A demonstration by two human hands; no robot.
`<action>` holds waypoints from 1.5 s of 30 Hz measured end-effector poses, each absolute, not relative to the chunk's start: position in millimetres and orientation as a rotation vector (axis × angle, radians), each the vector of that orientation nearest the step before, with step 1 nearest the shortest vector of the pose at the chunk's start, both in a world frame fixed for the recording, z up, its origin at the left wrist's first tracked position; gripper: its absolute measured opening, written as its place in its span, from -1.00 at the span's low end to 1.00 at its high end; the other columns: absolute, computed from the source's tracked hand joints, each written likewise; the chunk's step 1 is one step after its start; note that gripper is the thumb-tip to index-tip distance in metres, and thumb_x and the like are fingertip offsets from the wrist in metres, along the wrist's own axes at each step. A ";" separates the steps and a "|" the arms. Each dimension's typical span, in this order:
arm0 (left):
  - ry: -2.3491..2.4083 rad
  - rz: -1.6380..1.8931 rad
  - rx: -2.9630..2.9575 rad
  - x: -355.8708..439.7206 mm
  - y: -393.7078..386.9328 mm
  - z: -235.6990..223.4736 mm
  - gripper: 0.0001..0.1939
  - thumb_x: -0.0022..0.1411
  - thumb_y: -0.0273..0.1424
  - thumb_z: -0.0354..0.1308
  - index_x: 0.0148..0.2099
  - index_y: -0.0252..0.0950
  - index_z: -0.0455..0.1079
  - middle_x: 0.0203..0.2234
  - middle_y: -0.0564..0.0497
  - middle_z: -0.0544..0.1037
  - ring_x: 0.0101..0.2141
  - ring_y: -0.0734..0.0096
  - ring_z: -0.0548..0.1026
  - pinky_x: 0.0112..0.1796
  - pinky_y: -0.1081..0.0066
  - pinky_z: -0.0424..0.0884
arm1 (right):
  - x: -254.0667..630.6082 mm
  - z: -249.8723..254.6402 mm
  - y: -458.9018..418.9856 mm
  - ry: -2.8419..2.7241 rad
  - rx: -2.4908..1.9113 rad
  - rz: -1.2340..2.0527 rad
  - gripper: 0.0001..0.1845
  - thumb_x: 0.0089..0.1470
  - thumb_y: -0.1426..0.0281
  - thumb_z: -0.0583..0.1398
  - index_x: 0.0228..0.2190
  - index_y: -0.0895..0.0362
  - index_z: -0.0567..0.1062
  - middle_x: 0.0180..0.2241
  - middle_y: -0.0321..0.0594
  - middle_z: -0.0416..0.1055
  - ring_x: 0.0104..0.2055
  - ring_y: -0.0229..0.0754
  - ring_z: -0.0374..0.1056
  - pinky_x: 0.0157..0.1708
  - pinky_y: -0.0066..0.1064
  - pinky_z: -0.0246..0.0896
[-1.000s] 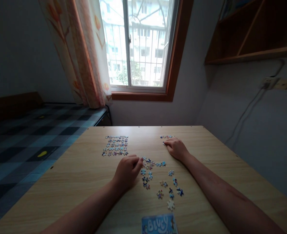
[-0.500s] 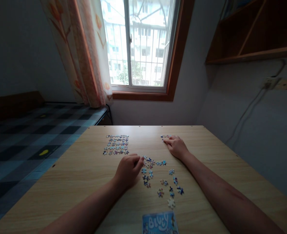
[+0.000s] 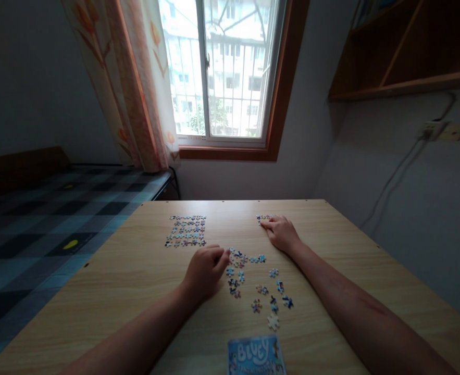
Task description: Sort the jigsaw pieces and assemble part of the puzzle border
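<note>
Smooth, pale wood-grain covers the tabletop [image 3: 136, 281]; taking it as a clock face with twelve toward the window [image 3: 233, 94], a block of small knobbed puzzle pieces [image 3: 188, 229] lies in close horizontal rows at about ten o'clock. At one o'clock a short row of similar pieces [image 3: 263, 216] ends beside the right hand [image 3: 283, 232], whose fingertips reach down to a small piece [image 3: 260, 222]; whether they pinch it or only touch it cannot be told. Just left of centre, the left hand [image 3: 205, 266] is closed with curled fingers, its thumb side next to loose puzzle pieces [image 3: 238, 259]; anything inside it is hidden. These flat, lobed shapes, in light blue, navy, tan and pinkish tones, scatter from the centre toward five o'clock, where a plain cream star-like piece [image 3: 273, 321] lies. At six o'clock a flat blue printed packet [image 3: 255, 356] reads "BLUEY" in pale, rounded capitals, the smaller line below it too blurred to read. Beyond the table at nine to ten o'clock, a blue, grey and black checked bedcover [image 3: 108, 207] carries yellow heart shapes, and a thin curtain [image 3: 136, 88] printed with orange tulips hangs at eleven.
</note>
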State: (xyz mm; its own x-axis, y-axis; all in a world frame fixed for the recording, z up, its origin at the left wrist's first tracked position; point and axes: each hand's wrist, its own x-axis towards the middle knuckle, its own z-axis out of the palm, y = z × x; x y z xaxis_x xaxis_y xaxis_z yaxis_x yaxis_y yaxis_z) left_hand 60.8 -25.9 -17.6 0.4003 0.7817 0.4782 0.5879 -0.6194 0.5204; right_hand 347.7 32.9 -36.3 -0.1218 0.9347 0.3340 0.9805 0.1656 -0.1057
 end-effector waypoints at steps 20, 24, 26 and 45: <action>1.197 1.063 2.384 61.8 -26.7 -14.8 -0.53 0.32 -0.28 -0.05 -0.65 -0.29 0.12 -0.69 0.10 0.24 -0.60 0.51 0.22 -0.45 0.44 0.09 | 349.3 10.4 16.8 -2.552 -1.358 0.895 -0.81 -0.07 0.28 0.38 -0.38 0.12 0.61 -0.46 -0.31 0.46 -0.43 -0.26 0.33 -0.51 -0.51 0.09; 1.202 1.056 2.370 61.8 -26.5 -15.0 -0.52 0.32 -0.27 -0.06 -0.65 -0.28 0.11 -0.70 0.10 0.23 -0.60 0.51 0.22 -0.45 0.44 0.09 | 366.2 9.7 22.6 -2.501 -1.474 0.731 -0.82 -0.04 0.37 0.33 -0.32 0.09 0.66 -0.42 -0.28 0.53 -0.41 -0.23 0.38 -0.44 -0.48 0.16; 1.209 1.057 2.365 61.4 -26.4 -15.4 -0.52 0.32 -0.27 -0.06 -0.65 -0.28 0.10 -0.69 0.10 0.22 -0.60 0.52 0.21 -0.45 0.44 0.08 | 374.6 6.8 25.0 -2.426 -1.558 0.582 -0.83 -0.01 0.40 0.29 -0.32 0.07 0.67 -0.39 -0.26 0.56 -0.38 -0.20 0.41 -0.39 -0.46 0.20; 1.208 1.046 2.383 61.1 -26.4 -15.4 -0.53 0.32 -0.29 -0.06 -0.65 -0.28 0.10 -0.69 0.10 0.22 -0.60 0.51 0.21 -0.46 0.43 0.07 | 374.6 -35.2 37.6 -2.169 -1.767 -0.098 -0.72 0.32 0.28 0.12 -0.08 -0.08 0.62 -0.15 -0.26 0.54 -0.17 -0.14 0.45 -0.22 -0.43 0.28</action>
State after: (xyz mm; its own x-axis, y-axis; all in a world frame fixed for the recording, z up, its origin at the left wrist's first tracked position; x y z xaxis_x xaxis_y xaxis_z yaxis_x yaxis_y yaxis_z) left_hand 61.1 -26.4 -15.4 0.3913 0.7846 0.4809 0.5883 -0.6152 0.5249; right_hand 374.6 37.6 -35.2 -0.1680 0.9382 0.3027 0.9616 0.2235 -0.1591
